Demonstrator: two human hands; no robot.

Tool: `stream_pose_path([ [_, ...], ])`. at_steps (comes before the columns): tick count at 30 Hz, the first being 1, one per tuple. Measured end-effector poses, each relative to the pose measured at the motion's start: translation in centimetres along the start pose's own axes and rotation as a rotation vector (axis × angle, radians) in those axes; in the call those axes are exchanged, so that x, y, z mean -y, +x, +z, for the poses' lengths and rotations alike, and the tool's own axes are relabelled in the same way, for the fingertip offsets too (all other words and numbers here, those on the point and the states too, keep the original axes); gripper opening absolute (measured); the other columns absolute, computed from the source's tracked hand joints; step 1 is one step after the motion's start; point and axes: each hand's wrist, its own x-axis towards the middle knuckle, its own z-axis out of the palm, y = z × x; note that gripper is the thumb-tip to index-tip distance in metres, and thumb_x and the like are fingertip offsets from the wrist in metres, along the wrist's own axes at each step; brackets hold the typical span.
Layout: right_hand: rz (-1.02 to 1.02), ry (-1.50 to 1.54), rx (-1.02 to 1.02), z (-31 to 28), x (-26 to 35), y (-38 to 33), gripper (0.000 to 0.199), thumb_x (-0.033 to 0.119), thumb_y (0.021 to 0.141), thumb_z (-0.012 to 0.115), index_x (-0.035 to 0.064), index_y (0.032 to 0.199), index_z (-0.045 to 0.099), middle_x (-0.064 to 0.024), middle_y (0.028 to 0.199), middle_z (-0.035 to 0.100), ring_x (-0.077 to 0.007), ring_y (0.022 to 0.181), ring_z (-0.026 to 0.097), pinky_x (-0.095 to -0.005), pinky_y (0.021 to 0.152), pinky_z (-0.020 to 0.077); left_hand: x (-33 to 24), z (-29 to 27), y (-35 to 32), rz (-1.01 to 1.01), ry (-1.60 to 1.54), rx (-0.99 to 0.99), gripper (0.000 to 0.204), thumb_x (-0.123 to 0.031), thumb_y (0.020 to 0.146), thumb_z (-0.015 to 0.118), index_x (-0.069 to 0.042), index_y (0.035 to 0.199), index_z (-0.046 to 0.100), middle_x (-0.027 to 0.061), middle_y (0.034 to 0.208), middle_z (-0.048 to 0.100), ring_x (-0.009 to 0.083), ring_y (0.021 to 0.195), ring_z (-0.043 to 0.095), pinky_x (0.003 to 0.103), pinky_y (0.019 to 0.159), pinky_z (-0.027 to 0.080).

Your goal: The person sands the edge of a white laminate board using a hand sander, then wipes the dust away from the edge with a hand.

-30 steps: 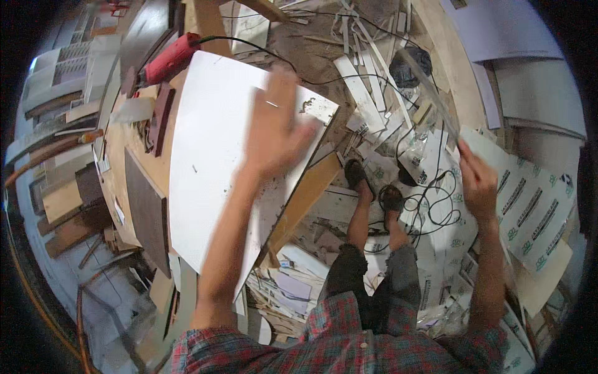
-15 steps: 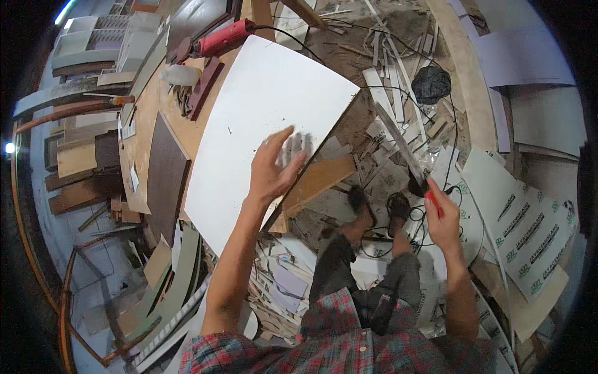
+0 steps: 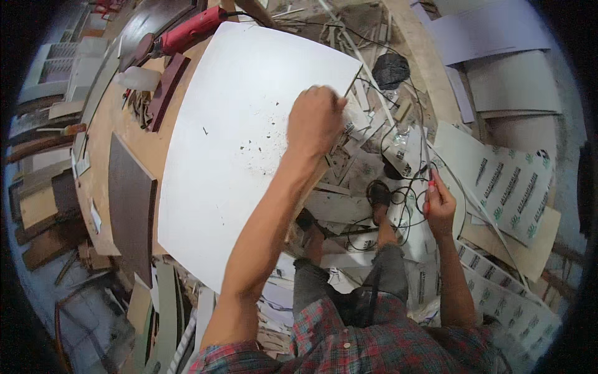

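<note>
A large white board (image 3: 218, 124) lies on the workbench, with dark crumbs scattered over its middle. My left hand (image 3: 316, 121) is over the board near its right edge, back of the hand up and fingers curled in. What is under those fingers, if anything, is hidden. Off to the right, clear of the board, my right hand (image 3: 440, 202) is closed round the red handle of a long, flat metal file (image 3: 425, 146). The file points away from me and shows almost edge-on.
A red angle grinder (image 3: 190, 31) lies at the bench's far left, its cord running right. Beside it are a white bottle (image 3: 138, 79) and a maroon strip (image 3: 168, 92). A dark brown panel (image 3: 132, 199) lies left of the board. Offcuts, cables and a black bag (image 3: 390, 70) cover the floor.
My left hand has moved right and away from me across the board, its spread fingers now curled. Dark crumbs now show mid-board. My right hand still holds the file, now turned more edge-on.
</note>
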Motion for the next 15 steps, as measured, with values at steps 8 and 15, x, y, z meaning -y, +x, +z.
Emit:
stream_pose_path([
  [8, -0.107, -0.063, -0.091, 9.5, -1.7, -12.6, 0.048, 0.012, 0.104, 0.052, 0.0003, 0.150, 0.047, 0.0003, 0.075, 0.055, -0.0046, 0.057, 0.048, -0.0222, 0.051, 0.0425, 19.3, -14.6, -13.6, -0.059, 0.129, 0.079, 0.019, -0.017, 0.093, 0.070, 0.000, 0.090, 0.062, 0.0174, 0.087, 0.062, 0.0344, 0.082, 0.060, 0.044, 0.077, 0.049],
  [15, 0.092, 0.191, -0.162, 16.2, 0.6, -17.6, 0.055, 0.011, 0.100, 0.056, 0.0065, 0.154, 0.044, -0.0007, 0.089, 0.065, -0.0043, 0.066, 0.052, -0.0215, 0.062, 0.0476, 18.8, -15.1, -18.5, 0.067, 0.208, 0.208, 0.061, -0.025, 0.097, 0.055, -0.003, 0.152, 0.041, 0.0215, 0.160, 0.036, 0.0407, 0.147, 0.031, 0.054, 0.122, 0.017],
])
